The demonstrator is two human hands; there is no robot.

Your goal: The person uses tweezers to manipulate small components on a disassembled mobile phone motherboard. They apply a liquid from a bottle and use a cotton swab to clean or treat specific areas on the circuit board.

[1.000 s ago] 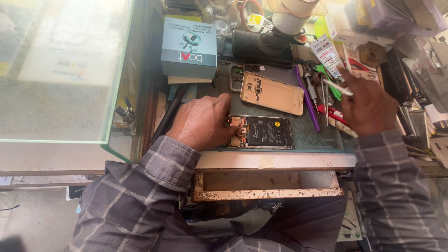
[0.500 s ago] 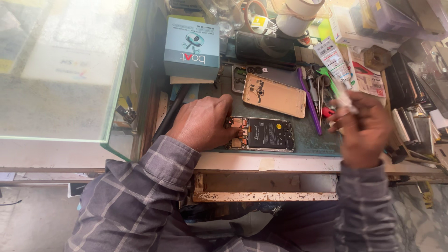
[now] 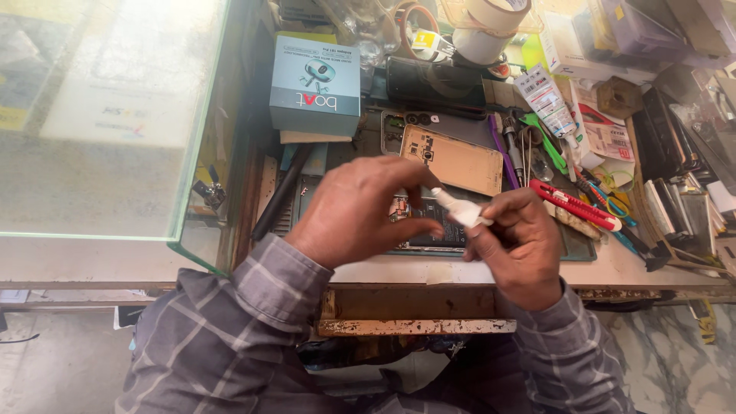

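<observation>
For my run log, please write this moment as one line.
left hand: touches tube tip | right hand: holds small white tube | below: opened phone

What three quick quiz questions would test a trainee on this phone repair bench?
1. True or false: the right hand holds a small white tube.
2. What lies under the hands: A) an opened phone B) a laptop C) a watch?
3. Which hand pinches the tube's tip?

Key:
1. True.
2. A.
3. The left hand.
</observation>
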